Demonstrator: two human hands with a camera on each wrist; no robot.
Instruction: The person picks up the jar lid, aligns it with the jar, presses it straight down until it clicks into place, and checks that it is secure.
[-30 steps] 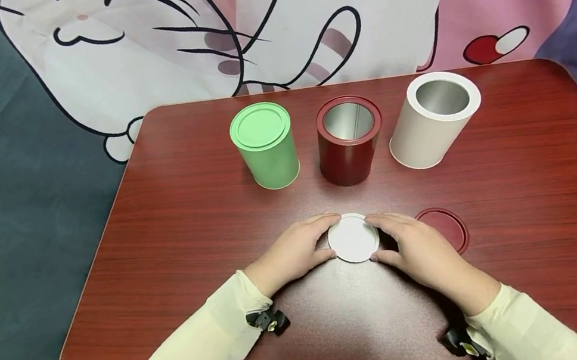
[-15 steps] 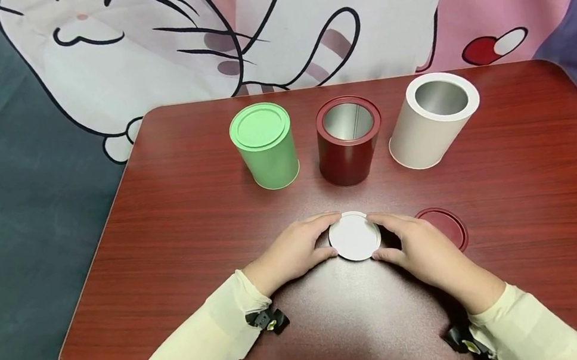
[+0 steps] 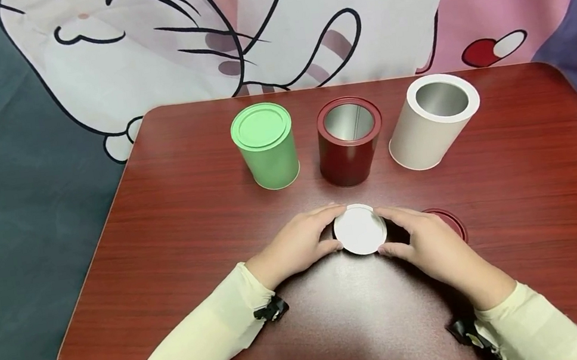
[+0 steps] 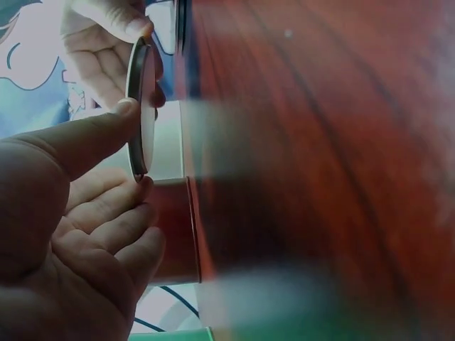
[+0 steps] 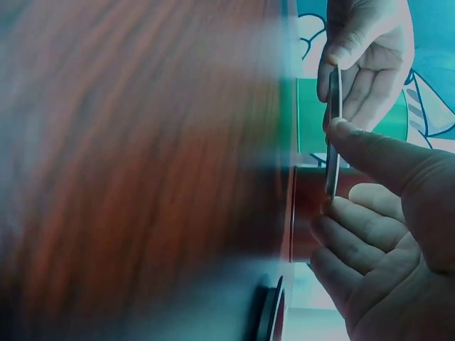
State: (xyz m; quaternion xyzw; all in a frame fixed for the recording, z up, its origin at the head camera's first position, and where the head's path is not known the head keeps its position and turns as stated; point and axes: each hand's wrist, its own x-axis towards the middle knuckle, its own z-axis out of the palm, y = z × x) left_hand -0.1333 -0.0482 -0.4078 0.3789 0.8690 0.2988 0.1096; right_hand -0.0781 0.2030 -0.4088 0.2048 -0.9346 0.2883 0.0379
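Note:
Both hands hold a round white lid (image 3: 360,229) between them in the head view. My left hand (image 3: 300,243) grips its left edge with thumb and fingertips; my right hand (image 3: 430,245) grips the right edge the same way. Seen edge-on in the left wrist view, the lid (image 4: 148,124) is raised off the tabletop. Beyond it stand a dark red can (image 3: 347,164) with its top uncovered and a cream-white can (image 3: 424,139), also uncovered. A green can (image 3: 271,161) on the left has its green lid on.
A dark red lid (image 3: 456,224) lies on the table (image 3: 174,218), partly hidden behind the right hand. The three cans form a row near the table's far edge, in front of a cartoon-print cloth (image 3: 291,23).
Both hands have shifted the white lid slightly up and to the right in the head view, lifting it. The right hand now covers more of the red lid. The cans stay put.

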